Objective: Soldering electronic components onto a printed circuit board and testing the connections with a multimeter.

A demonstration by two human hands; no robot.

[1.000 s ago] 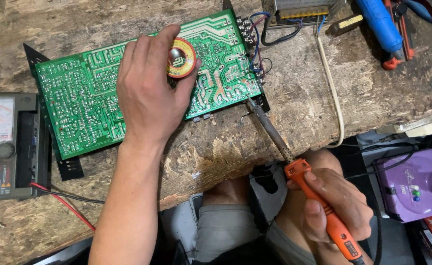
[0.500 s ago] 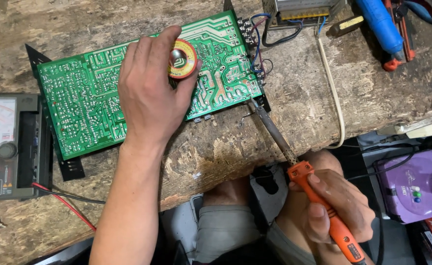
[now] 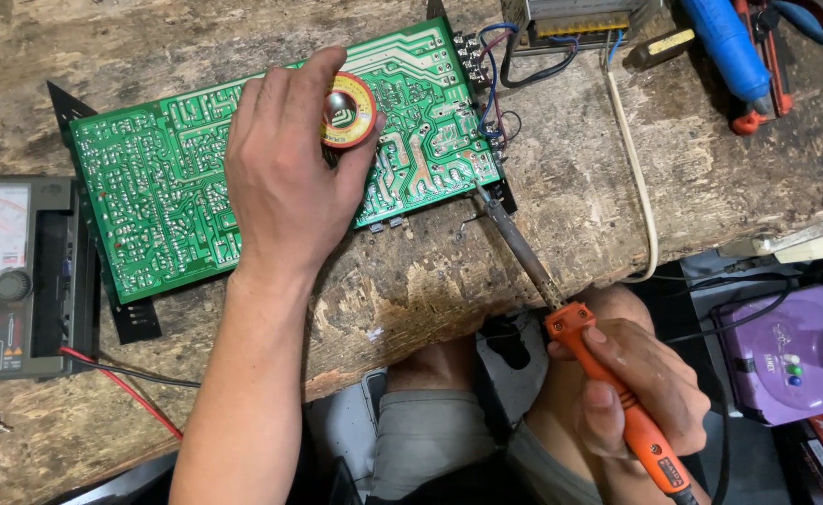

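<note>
A green circuit board (image 3: 150, 187) lies solder side up on a worn wooden bench (image 3: 411, 271). My left hand (image 3: 285, 178) rests on the board, its fingers closed on a small round tin (image 3: 349, 109) with a yellow and red label. My right hand (image 3: 631, 393) grips an orange-handled soldering iron (image 3: 617, 393) near the bench's front edge. The iron's dark metal tip (image 3: 486, 196) reaches up to the board's lower right corner.
A grey analogue multimeter (image 3: 9, 276) with red and black leads sits at the left. Wires and a power supply (image 3: 570, 19) lie at the top, a blue-handled tool (image 3: 725, 42) at the top right, a purple box (image 3: 790, 355) lower right. My knees are below the bench.
The soldering iron's tip has shifted slightly up toward the board's corner. My left hand and the tin have stayed in place on the board.
</note>
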